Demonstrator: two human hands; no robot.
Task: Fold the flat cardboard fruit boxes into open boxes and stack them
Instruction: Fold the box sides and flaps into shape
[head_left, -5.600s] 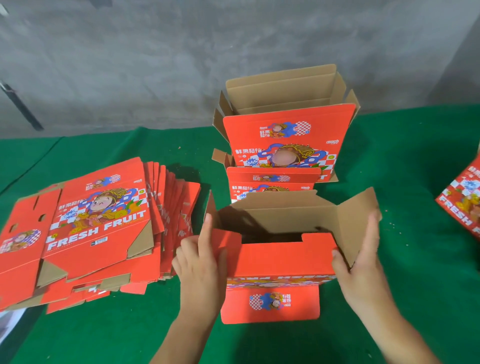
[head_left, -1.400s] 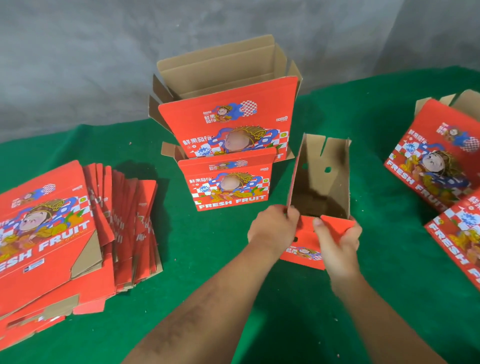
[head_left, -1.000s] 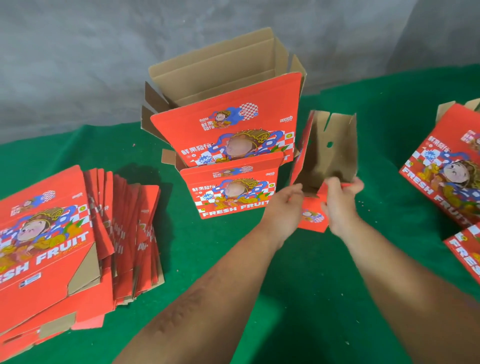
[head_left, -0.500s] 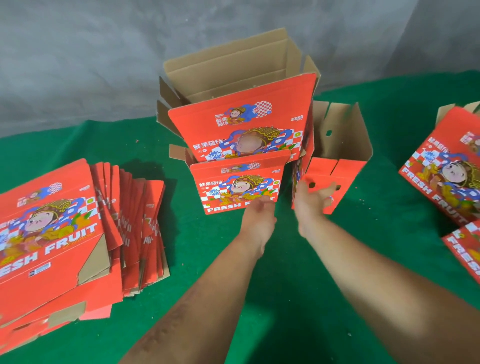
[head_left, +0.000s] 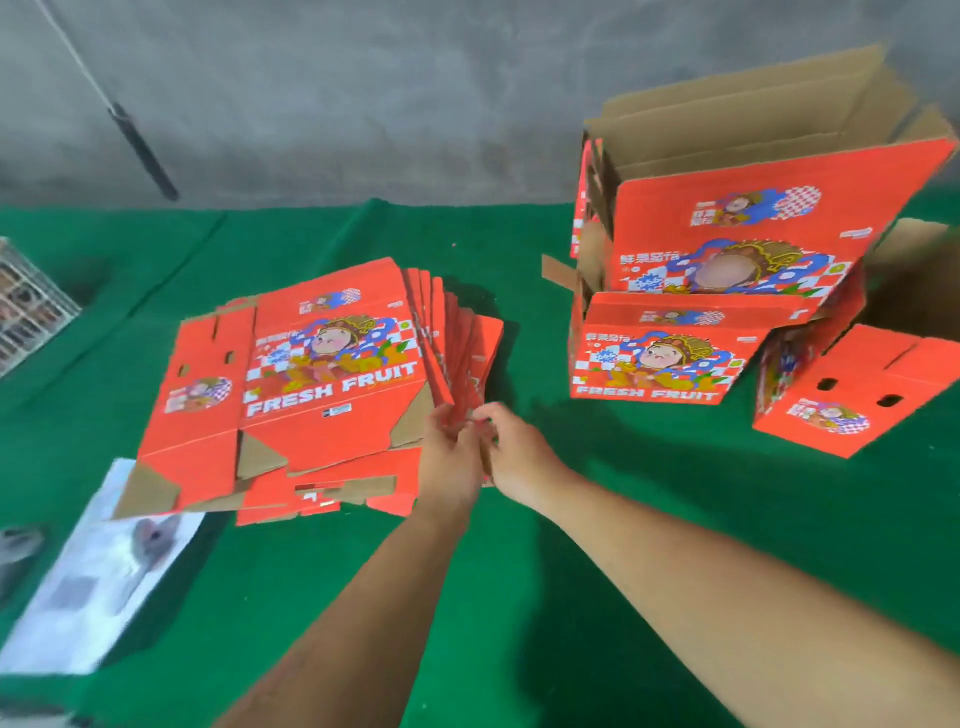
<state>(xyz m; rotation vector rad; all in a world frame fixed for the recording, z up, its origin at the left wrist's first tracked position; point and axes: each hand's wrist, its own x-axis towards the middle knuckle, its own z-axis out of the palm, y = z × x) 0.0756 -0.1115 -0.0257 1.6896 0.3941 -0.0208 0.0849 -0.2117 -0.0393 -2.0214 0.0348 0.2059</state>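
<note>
- The pile of flat boxes (head_left: 332, 374) lay on the green desk (head_left: 597, 597) left of centre, its right-hand edges fanned out like a deck of cards.
- Both hands met at the near right corner of that fan. The left hand (head_left: 449, 457) had its fingers curled onto the red edges, and the right hand (head_left: 511, 449) pinched the same edges from the other side, so each grip was clamped on cardboard.
- The two hands touched one another; which sheet they held could not be told through the blur.
- To the right, well apart from the pile, stood the stack of folded boxes (head_left: 727, 270), nested upright with brown flaps open at the top.
- Just beside the stack, another folded box (head_left: 862, 389) lay tipped on its side near the desk's right edge.
- Bare green cloth ran between pile and stack, and across the near side around the forearms.
- A white sheet (head_left: 104, 582) lay under the pile's near left corner.
</note>
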